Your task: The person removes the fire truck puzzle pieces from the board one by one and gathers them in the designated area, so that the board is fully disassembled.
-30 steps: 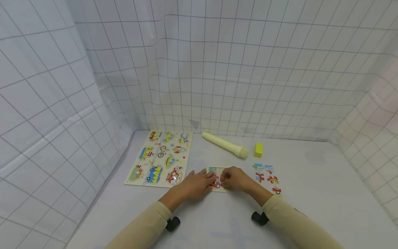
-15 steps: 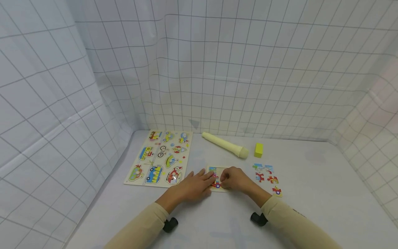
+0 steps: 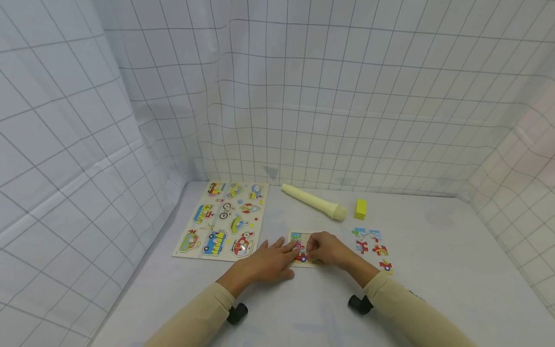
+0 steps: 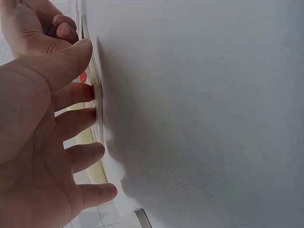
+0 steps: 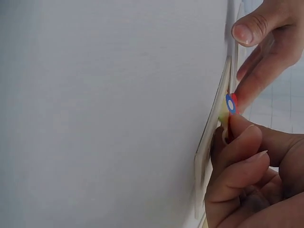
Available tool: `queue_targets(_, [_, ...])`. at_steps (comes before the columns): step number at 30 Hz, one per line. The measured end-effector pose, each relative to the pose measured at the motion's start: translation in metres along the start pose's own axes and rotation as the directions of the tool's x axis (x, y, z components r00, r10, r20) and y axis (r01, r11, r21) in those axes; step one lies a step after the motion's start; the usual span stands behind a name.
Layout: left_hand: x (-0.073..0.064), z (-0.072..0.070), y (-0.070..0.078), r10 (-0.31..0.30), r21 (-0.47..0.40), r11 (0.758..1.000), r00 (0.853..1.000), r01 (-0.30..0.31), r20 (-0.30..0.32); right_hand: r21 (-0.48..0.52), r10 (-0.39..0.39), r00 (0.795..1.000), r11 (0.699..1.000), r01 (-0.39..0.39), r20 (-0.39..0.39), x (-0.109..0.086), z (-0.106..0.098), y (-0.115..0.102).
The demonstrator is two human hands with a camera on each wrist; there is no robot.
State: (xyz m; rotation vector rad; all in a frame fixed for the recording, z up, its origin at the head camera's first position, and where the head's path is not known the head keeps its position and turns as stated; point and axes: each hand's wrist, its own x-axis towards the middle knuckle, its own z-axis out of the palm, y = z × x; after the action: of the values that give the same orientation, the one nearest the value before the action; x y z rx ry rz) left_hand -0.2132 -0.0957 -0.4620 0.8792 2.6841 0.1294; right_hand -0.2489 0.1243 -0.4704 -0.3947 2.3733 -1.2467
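Note:
A small wooden puzzle board lies in front of me, with joined picture pieces along its left part. My left hand reaches over its left side, fingers spread and fairly straight, fingertips resting on the pieces. At the board's right part, my right hand has curled fingers and pinches a small puzzle piece between thumb and fingertips, mostly hidden by them. Right by those fingertips in the right wrist view is a red part with a blue ring. Several loose jigsaw pieces lie to the right.
A large vehicle puzzle board lies at the left, close to my left hand. Behind the small board are a pale yellow toy microphone and a yellow block. Gridded white curtains enclose the back and sides of the table.
My left hand has slid slightly left and nearer, showing a little more of the joined pieces. The right hand stays at the same spot with only a tiny shift.

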Motion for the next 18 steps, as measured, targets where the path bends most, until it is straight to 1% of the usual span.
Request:
queue_targets(3, [0.000,0.000,0.000,-0.001,0.004,1.000,1.000,0.001,-0.001,0.057,-0.018,1.000,0.998,0.018,0.010,-0.002,-0.005,0.005])
queue_targets(7, [0.000,0.000,0.000,-0.001,-0.002,1.000,1.000,0.001,0.004,0.083,0.007,1.000,0.997,-0.005,-0.016,-0.010,-0.023,0.015])
queue_targets(12, [-0.002,-0.002,0.002,0.003,0.001,1.000,1.000,-0.003,0.002,0.092,0.073,0.996,0.993,-0.068,-0.047,-0.027,-0.058,0.032])
queue_targets(15, [-0.003,-0.002,0.002,0.005,0.001,1.000,1.000,-0.005,-0.005,0.077,0.075,0.996,0.995,-0.070,-0.055,-0.041,-0.079,0.044])
queue_targets(18, [-0.003,-0.002,0.003,0.005,0.001,1.000,1.000,-0.005,-0.012,0.055,0.090,0.994,0.995,-0.086,-0.066,-0.055,-0.096,0.056])
